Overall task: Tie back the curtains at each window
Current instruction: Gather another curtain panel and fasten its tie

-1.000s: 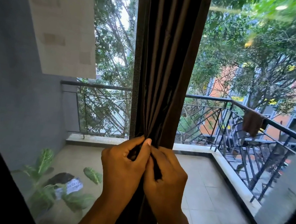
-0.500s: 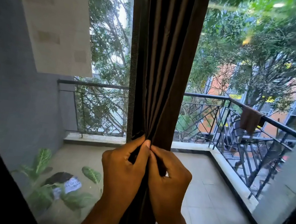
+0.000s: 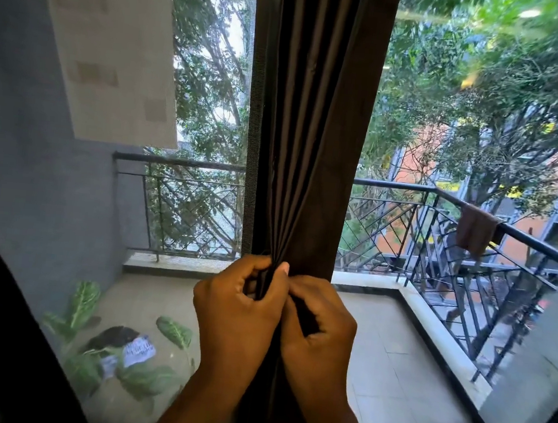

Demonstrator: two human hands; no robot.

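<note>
Bunching dark curtain (image 3: 314,129), left hand (image 3: 239,314) and right hand (image 3: 320,332) touching, each grip pinching folds

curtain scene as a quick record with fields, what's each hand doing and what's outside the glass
curtain: dark brown curtain, gathered into a narrow bunch, hanging in front of the glass
left hand: left hand grips the gathered folds, fingers curled round them
right hand: right hand grips the same bunch, touching the left hand
tie: none clearly visible
outside: tiled balcony with a black railing; brown cloth draped over the rail at right
lower left: leafy plant
</note>
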